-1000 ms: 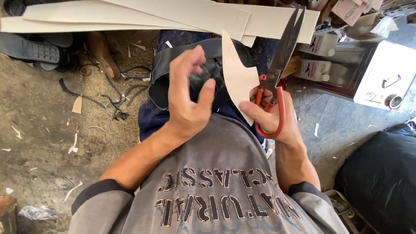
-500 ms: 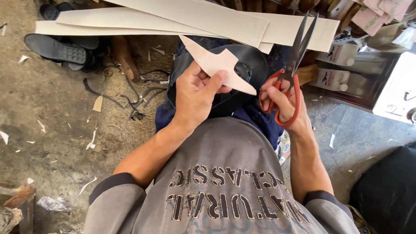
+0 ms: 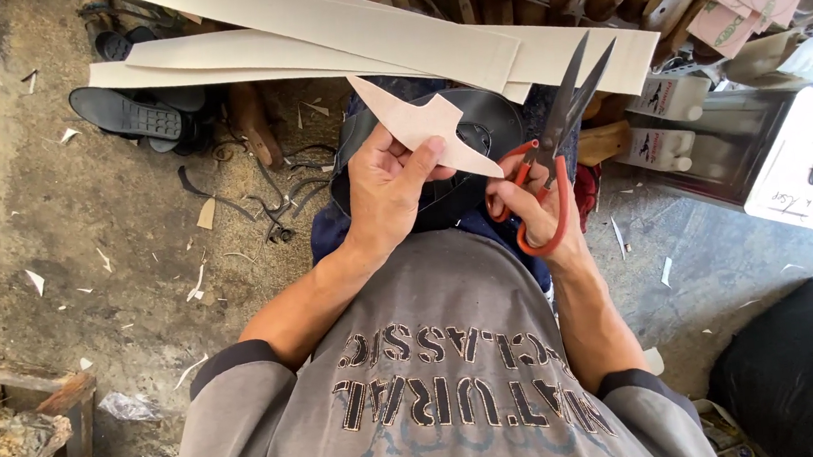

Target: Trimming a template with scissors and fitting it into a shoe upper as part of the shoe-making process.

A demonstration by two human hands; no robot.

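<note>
Over your lap: left hand (image 3: 386, 193) now pinches cut tan piece (image 3: 421, 131) flat; right hand (image 3: 532, 210) lifts red-handled scissors (image 3: 556, 142) clear, blades parted — cut looks finished.

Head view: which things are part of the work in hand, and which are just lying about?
In use:
left hand holding pale cut-out leather piece
right hand holding red-handled scissors, blades open

Lying about:
long pale strips
black shoe sole
white plastic bottles

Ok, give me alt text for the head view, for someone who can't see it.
Seen from above, a seated person's left hand holds up a pale, pointed cut-out sheet piece, while the right hand grips open orange-handled scissors, blades apart beside it. Long pale strips lie beyond on the dusty floor.
</note>
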